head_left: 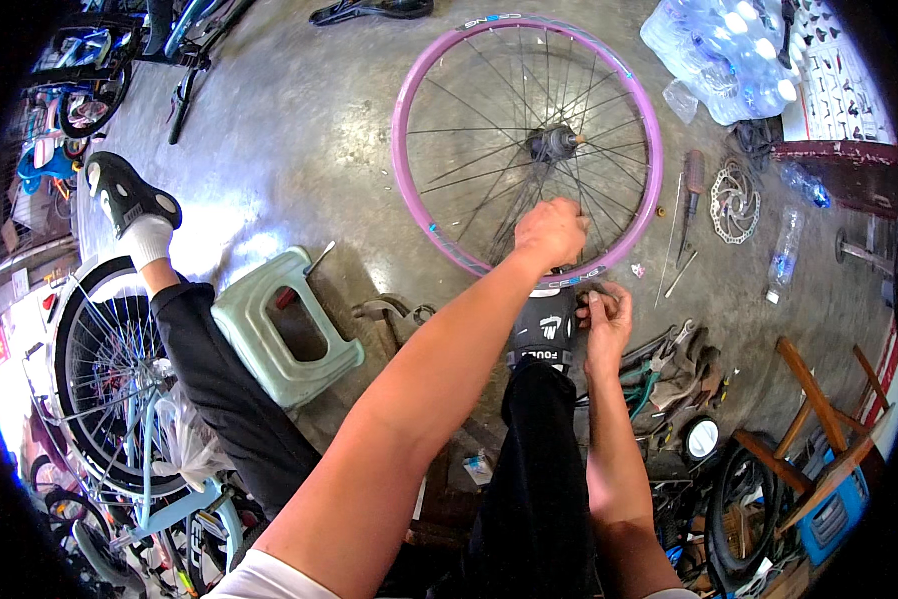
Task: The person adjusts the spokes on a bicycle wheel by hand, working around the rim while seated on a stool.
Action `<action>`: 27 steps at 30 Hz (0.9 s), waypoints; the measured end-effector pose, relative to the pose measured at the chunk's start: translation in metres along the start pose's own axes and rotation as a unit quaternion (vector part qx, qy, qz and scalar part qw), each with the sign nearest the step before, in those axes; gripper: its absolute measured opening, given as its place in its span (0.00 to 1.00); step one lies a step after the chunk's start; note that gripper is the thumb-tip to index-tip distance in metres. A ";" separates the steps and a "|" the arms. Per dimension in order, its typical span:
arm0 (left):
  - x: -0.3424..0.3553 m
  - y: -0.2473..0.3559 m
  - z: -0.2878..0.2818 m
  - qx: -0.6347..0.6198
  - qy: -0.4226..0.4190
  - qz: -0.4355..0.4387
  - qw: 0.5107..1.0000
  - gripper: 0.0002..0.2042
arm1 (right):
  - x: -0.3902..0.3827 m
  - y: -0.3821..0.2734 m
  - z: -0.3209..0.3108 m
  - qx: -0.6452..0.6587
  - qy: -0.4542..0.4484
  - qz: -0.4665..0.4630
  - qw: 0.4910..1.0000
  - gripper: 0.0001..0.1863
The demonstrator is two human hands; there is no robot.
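Note:
A bare bicycle wheel with a pink-purple rim [402, 150], dark spokes and a black hub [551, 145] lies on the floor in front of me. My left hand [552, 237] is over the spokes inside the near part of the rim, its fingers curled closed; what they grip is hidden. Just outside the near rim, beside my black shoe [544, 329], my right hand [606, 311] has thumb and fingers pinched together. Anything between them is too small to make out. The shoe's toe is at the rim's near edge.
Right of the wheel lie a screwdriver [693, 180], a brake disc [735, 203] and a plastic bottle [786, 255]. Pliers and gloves [691, 374] are nearer. A pale green stool [234, 319] and a hammer [379, 309] are left. Bottled-water packs [719, 60] stand far right; a light-blue bicycle [139, 459] is left.

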State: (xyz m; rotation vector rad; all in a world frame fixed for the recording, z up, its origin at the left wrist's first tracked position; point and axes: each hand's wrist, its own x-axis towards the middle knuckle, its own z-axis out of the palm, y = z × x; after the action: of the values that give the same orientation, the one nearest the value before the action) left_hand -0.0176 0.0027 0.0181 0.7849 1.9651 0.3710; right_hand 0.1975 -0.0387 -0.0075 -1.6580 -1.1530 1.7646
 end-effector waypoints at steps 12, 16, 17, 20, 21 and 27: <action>-0.005 0.000 0.000 0.016 0.037 0.036 0.999 0.15 | 0.011 0.003 0.001 0.059 -0.003 0.009 0.998 0.09; -0.008 0.005 -0.002 0.007 0.031 0.023 0.999 0.15 | 0.013 -0.003 0.004 0.065 0.009 0.005 0.998 0.10; -0.008 0.004 -0.003 0.007 0.033 0.024 0.999 0.15 | 0.013 -0.005 0.006 0.064 0.007 0.012 0.998 0.10; -0.009 0.004 -0.003 0.000 0.028 0.019 0.999 0.15 | 0.016 -0.003 0.007 0.067 0.014 0.037 0.997 0.11; -0.008 0.003 -0.003 -0.004 0.025 0.017 1.000 0.15 | 0.018 -0.001 0.007 0.067 0.018 0.036 0.997 0.11; -0.011 0.008 -0.005 -0.006 0.016 0.009 1.000 0.15 | 0.023 0.011 0.019 0.129 0.032 0.041 0.990 0.09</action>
State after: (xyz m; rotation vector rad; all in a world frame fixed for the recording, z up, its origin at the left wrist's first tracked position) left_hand -0.0154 0.0015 0.0320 0.7943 1.9850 0.4069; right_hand 0.1774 -0.0315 -0.0309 -1.6127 -0.7998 1.8098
